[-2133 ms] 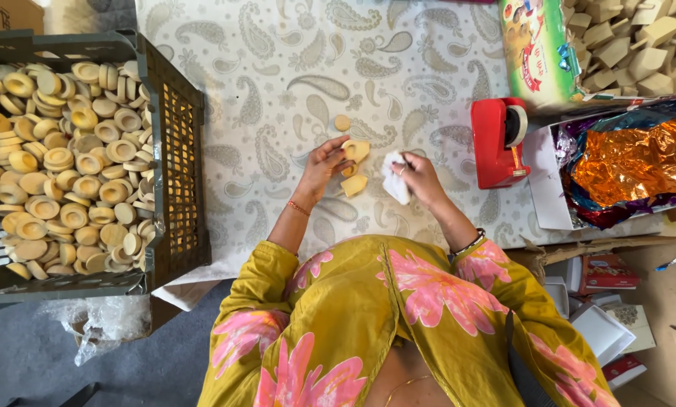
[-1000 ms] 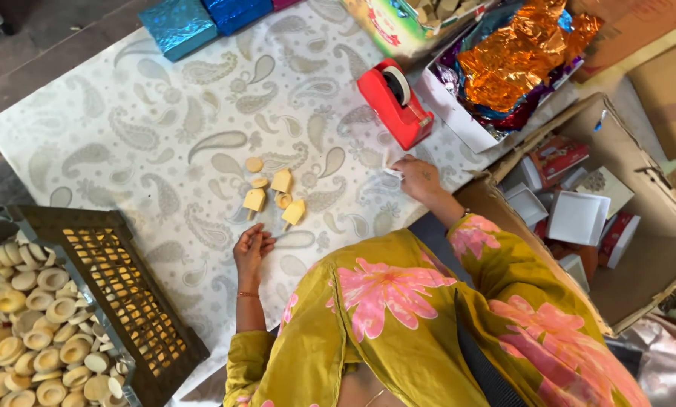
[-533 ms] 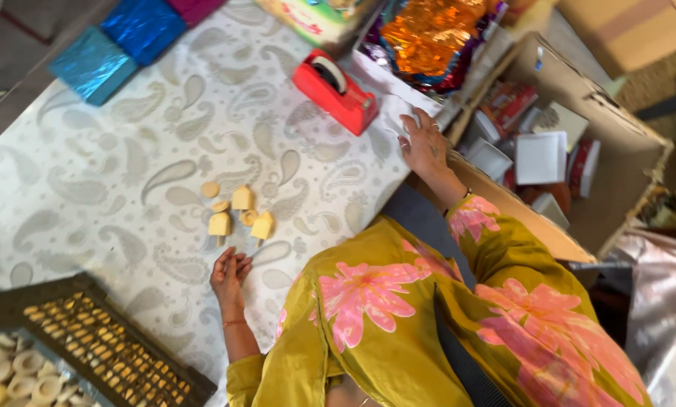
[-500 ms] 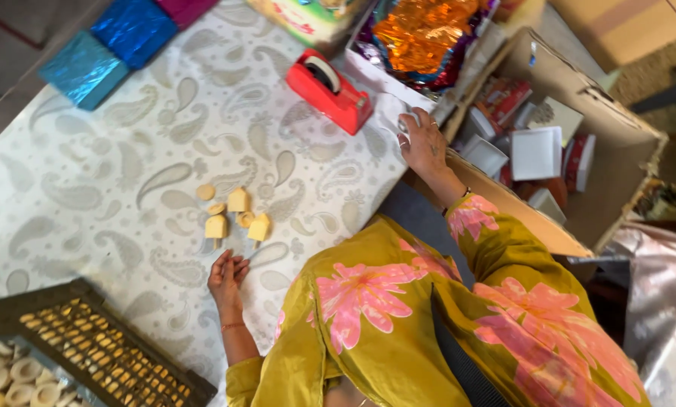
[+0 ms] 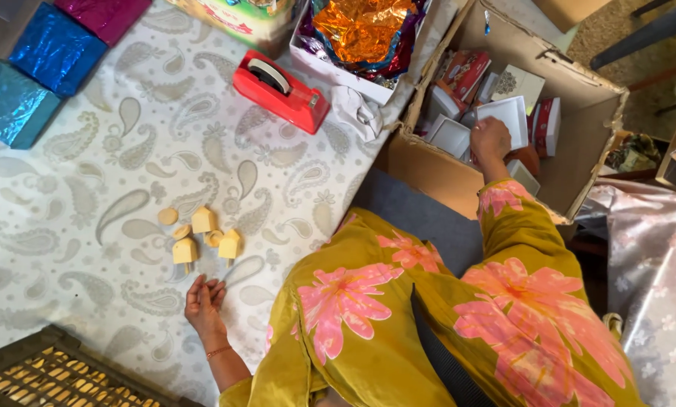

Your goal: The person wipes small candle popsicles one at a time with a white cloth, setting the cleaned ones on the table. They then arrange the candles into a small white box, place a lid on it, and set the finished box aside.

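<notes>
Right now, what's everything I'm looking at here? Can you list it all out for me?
Wooden pieces: about six, tan, clustered on the table just above the left hand.
Tablecloth: one, white with grey paisley, covering the table.
Tape dispenser: one, red, upper middle of the table.
Foil boxes: two blue, one magenta, upper left.
Foil sheets: orange and purple, in a white tray at the top.
Cloth: one, white, crumpled, at the table's edge.
Carton: one, brown, right of the table, holding small white and red boxes.
Crate: one, dark, bottom left corner.
Left hand: flat on the table, empty.
Right hand: inside the carton, on a white box.
</notes>
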